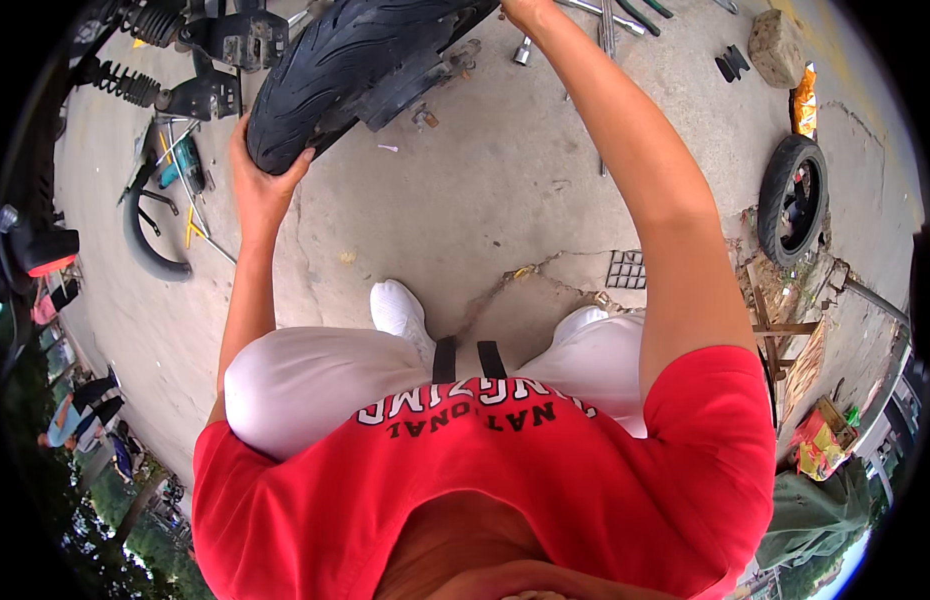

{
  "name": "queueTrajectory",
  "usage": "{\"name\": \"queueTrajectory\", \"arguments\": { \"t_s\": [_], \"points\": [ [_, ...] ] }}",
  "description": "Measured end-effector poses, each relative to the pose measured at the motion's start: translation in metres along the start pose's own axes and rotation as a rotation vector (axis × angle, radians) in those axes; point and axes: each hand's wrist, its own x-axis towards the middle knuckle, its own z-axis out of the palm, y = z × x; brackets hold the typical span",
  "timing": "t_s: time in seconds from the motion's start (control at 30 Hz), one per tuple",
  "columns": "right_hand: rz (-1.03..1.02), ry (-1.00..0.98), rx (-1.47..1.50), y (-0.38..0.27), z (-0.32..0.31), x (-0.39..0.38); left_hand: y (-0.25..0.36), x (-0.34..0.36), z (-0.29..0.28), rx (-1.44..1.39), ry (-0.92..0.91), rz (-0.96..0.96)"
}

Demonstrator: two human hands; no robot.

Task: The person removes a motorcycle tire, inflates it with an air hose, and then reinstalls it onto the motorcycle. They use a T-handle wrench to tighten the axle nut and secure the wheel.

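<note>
A black motorcycle tyre (320,85) with a grooved tread stands at the top, partly cut off by the view's edge. My left hand (265,178) is closed round its near left end, with the thumb on the right side and the fingers on the left. Stretched far forward, my right hand (525,8) grips the tyre's far right edge; most of that hand lies beyond the frame. Left of the tyre are black coil-spring shock absorbers (125,85) and a dark metal bracket (235,40).
A green power drill (189,162) and a curved black fender (150,245) lie left. Wrenches (607,35) and a socket (522,50) lie beyond my right arm. Another tyre (793,200), a stone block (776,50) and a drain grate (627,269) are at right.
</note>
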Motion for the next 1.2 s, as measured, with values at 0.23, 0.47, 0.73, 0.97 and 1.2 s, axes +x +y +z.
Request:
{"name": "queueTrajectory", "arguments": {
  "t_s": [0.23, 0.47, 0.73, 0.97, 1.2],
  "points": [
    [0.085, 0.068, 0.102, 0.029, -0.020, 0.013, 0.015, -0.009, 0.014, -0.106, 0.000, -0.115],
    [0.396, 0.204, -0.108, -0.006, 0.008, 0.010, 0.005, -0.008, -0.020, -0.275, -0.058, -0.190],
    [0.240, -0.125, -0.454, -0.059, 0.010, -0.037, -0.039, -0.012, -0.026, -0.509, -0.171, -0.327],
    [0.215, -0.838, -0.314, -0.121, 0.001, -0.062, -0.129, -0.012, -0.030, -0.623, -0.356, -0.314],
    [0.160, -0.727, -0.526, -0.137, 0.044, -0.086, -0.123, -0.043, -0.012, -0.596, 0.064, -0.497]
  ]
}}
